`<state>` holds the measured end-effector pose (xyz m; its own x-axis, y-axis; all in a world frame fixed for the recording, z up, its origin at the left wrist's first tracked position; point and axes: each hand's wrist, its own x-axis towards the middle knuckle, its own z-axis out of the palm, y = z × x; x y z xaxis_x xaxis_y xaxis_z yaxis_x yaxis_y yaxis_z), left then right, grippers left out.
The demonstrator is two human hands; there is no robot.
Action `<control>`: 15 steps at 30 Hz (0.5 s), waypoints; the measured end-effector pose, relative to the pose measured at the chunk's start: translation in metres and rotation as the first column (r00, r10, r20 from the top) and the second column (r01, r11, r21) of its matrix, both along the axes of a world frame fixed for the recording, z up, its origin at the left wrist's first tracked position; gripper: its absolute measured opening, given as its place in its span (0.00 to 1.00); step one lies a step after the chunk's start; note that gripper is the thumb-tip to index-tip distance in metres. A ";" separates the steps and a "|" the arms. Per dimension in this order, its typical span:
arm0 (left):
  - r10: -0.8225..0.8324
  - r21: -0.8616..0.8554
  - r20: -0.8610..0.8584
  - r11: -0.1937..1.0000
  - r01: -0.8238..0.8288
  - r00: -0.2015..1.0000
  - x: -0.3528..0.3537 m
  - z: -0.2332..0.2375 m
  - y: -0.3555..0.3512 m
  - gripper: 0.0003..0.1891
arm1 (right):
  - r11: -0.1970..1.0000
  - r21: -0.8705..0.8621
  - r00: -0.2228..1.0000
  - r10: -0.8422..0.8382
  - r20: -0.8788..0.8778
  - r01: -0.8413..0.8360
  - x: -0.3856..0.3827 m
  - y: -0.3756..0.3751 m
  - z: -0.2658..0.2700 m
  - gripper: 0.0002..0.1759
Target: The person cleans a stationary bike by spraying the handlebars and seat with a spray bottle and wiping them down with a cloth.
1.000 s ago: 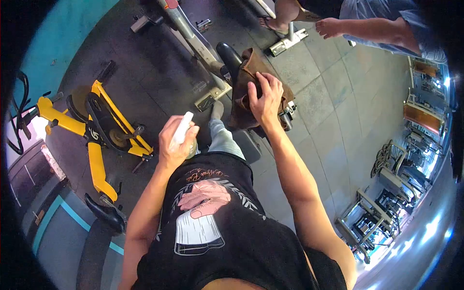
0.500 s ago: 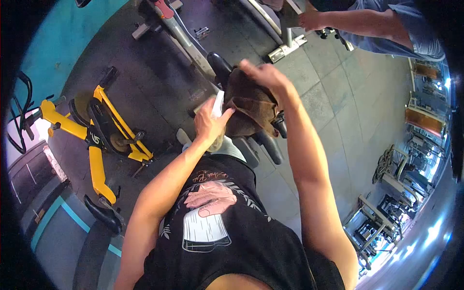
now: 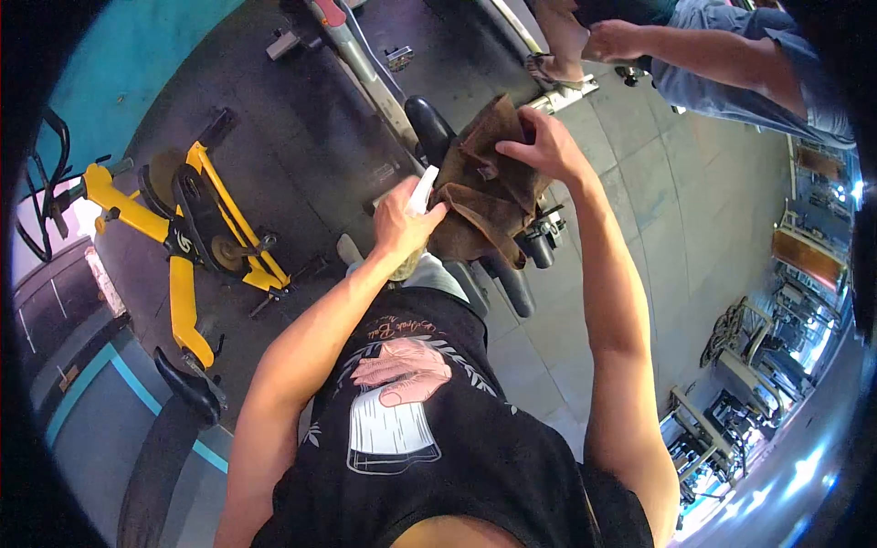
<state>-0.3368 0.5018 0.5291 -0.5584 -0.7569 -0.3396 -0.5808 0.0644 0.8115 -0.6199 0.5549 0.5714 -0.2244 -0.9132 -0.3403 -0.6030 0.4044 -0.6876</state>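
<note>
My left hand (image 3: 400, 222) is closed around a spray bottle, whose white trigger head (image 3: 423, 189) points up past the fingers. Part of the bottle's body shows below the hand. Its thumb lies against the edge of a brown cloth (image 3: 489, 205). On the cloth's far right side, my right hand (image 3: 554, 149) grips it, thumb on top and the other fingers partly hidden. The cloth hangs folded and creased between both hands, over a stationary bike. The bike's black saddle (image 3: 427, 125) shows just beyond the cloth, and dark padded parts (image 3: 512, 288) stick out below it.
A yellow exercise bike (image 3: 183, 274) stands to the left. At the upper right a person's arm (image 3: 703, 50) and sandalled foot (image 3: 554, 73) are close to another machine. Gym equipment (image 3: 722, 420) lines the right side. Dark tiles (image 3: 630, 237) cover the floor.
My right hand has shifted right and a little down, and the cloth is now raised and more spread. My left hand keeps the spray bottle. The other person's foot has come into view.
</note>
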 end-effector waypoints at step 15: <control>-0.034 0.100 -0.125 0.994 0.047 0.992 0.008 -0.022 -0.017 0.17 | 0.888 -0.260 0.820 0.192 -0.540 -0.379 0.137 0.076 0.016 0.30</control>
